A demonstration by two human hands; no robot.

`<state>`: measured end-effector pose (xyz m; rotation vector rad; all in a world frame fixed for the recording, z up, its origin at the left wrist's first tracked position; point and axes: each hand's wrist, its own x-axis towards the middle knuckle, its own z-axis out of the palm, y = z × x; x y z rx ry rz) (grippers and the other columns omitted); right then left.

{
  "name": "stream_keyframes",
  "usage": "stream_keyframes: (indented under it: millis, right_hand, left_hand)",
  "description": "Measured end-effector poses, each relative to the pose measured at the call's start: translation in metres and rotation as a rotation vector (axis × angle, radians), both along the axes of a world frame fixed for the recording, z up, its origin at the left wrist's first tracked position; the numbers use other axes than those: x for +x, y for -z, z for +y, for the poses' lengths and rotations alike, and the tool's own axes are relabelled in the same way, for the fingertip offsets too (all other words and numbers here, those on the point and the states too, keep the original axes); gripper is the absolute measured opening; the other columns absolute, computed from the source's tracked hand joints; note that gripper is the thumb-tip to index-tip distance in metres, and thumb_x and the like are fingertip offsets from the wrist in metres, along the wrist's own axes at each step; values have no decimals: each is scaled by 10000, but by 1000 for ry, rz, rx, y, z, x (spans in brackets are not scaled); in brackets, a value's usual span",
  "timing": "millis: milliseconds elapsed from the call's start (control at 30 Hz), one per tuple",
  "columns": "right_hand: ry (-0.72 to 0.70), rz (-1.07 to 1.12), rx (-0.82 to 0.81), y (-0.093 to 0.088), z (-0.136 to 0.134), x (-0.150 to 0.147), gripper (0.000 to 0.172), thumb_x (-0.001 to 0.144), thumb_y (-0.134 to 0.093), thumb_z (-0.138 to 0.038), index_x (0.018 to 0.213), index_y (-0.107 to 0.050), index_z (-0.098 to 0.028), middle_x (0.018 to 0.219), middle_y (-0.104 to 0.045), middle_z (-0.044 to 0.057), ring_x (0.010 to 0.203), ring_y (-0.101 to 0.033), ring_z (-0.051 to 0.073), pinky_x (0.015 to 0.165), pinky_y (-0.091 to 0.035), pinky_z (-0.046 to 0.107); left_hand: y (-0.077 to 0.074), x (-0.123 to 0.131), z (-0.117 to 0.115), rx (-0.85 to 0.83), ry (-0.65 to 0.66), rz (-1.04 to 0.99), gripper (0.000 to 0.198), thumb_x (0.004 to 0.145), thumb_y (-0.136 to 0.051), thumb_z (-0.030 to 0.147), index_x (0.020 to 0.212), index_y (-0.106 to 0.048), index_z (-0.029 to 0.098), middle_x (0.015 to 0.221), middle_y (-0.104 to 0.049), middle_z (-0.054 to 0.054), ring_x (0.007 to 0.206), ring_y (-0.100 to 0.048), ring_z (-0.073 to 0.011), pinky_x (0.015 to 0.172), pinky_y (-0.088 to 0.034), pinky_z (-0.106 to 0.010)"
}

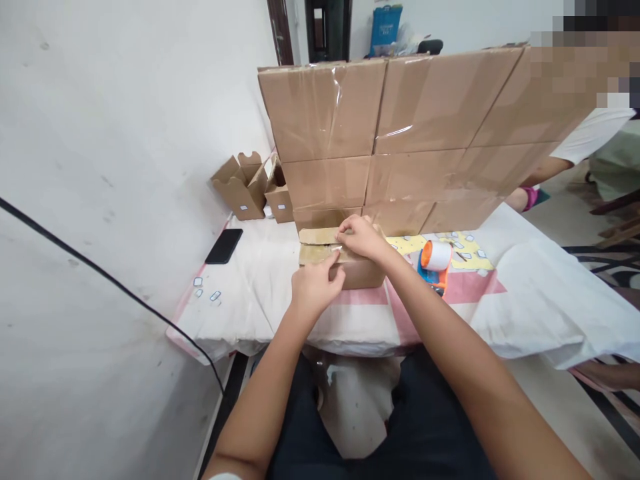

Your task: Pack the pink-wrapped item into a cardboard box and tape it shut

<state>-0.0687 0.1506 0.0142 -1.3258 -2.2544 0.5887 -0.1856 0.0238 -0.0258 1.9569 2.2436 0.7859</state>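
A small brown cardboard box (363,275) lies on the cloth-covered table in front of me, its flaps (320,235) on top. My left hand (317,287) is at the near side of the box, index finger stretched onto its top and thumb apart, so it is open. My right hand (364,238) rests over the top of the box with fingers pinched together close to the flap edge; what is between them is too small to tell. A shiny bit of clear tape (336,248) glints between the two hands. Right of the box stands an orange and blue tape dispenser (434,267) with a white roll.
A wall of stacked, taped cardboard boxes (420,127) rises right behind the box. Open cartons (243,190) stand at the back left, a black phone (224,246) on the left. A black cable (115,280) crosses the left side. Another person's arm (545,171) shows at the right.
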Motion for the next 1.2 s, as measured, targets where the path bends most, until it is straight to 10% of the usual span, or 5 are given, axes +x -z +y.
stream_keyframes:
  millis: [633, 967, 1200]
  right_hand:
    - [186, -124, 357, 17, 13, 23, 84, 860, -595, -212, 940, -594, -187, 1077, -586, 150, 1059, -470, 323, 903, -424, 448]
    - [801, 84, 199, 46, 76, 242, 273, 913, -519, -317, 856, -718, -138, 876, -710, 123, 860, -610, 250, 817, -456, 350]
    - [816, -205, -47, 107, 74, 334, 334, 905, -536, -341, 1158, -749, -293, 1245, -590, 126, 1177, -479, 344, 978, -382, 467]
  left_hand:
    - [-10, 11, -1, -158, -54, 82, 472, 915, -517, 491, 1356, -605, 344, 824, -754, -46, 829, -714, -273, 713, -512, -347]
    - [-13, 65, 5, 21, 133, -54, 372, 932, -517, 418, 1248, -656, 279, 591, -630, 37, 621, -632, -172, 613, -380, -260]
    - [13, 120, 5, -12, 556, 68, 334, 949, -485, 400, 1210, -665, 293, 649, -699, 24, 645, -674, -182, 608, -379, -267]
